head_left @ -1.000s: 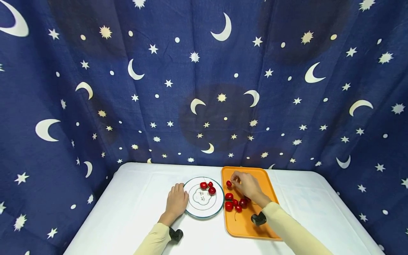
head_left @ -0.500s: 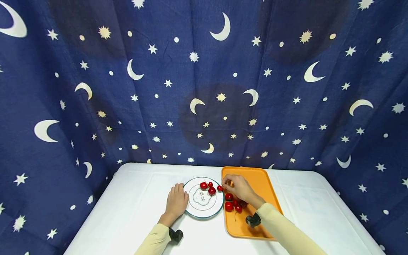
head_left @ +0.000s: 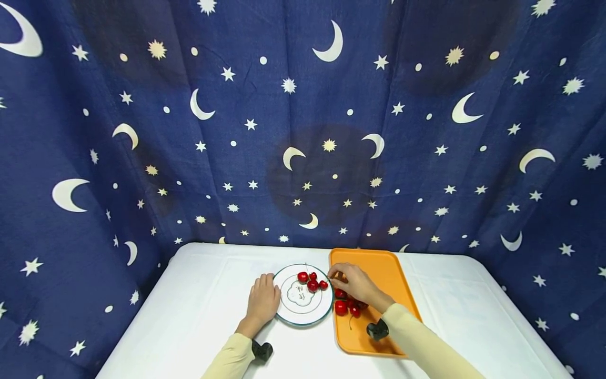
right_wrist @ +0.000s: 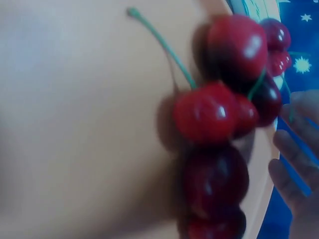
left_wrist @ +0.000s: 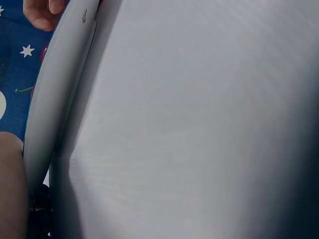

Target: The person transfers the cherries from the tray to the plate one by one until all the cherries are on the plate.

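My right hand (head_left: 352, 281) is at the right rim of the white plate (head_left: 303, 318), its fingers bent loosely and spread apart in the right wrist view. Just off its fingertips a small red cherry (head_left: 323, 285) lies on the plate; a green stem reaches toward the fingers in the right wrist view. Several cherries, including a larger one (head_left: 312, 286), sit together on the plate's far right part. My left hand (head_left: 263, 300) rests at the plate's left rim, fingers extended. More cherries (right_wrist: 207, 113) are clustered on the orange tray (head_left: 369, 342), partly hidden by my right hand.
The tray stands close against the plate's right side. A white cloth (head_left: 213, 295) covers the table, and a blue curtain (head_left: 265, 158) with moons and stars hangs behind it. Black wrist devices show on both forearms, the right one (head_left: 377, 330) above the tray.
My right hand has moved left from the tray to the plate's rim with a cherry, which now lies beside the others, apart from the fingertips. My left hand has stayed put.
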